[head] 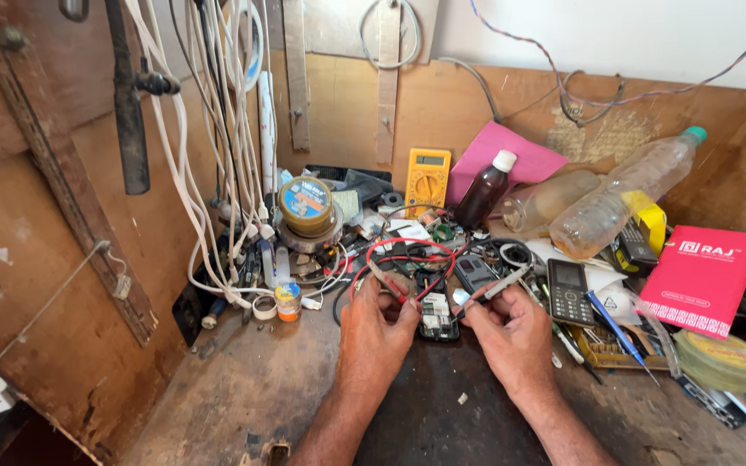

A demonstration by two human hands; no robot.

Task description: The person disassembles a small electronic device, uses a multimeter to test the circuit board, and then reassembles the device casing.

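The left hand pinches a red-tipped test probe in its fingers. The right hand grips a grey-handled probe; both tips meet the small opened circuit board near the desk's middle.

Yellow meter, red wire, pink paper, dk brown bottle w/ white cap, red box, brown bench.

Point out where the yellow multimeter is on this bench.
In the head view, the yellow multimeter leans against the wooden back wall near the middle, behind both hands, just left of the dark brown bottle and the pink paper.
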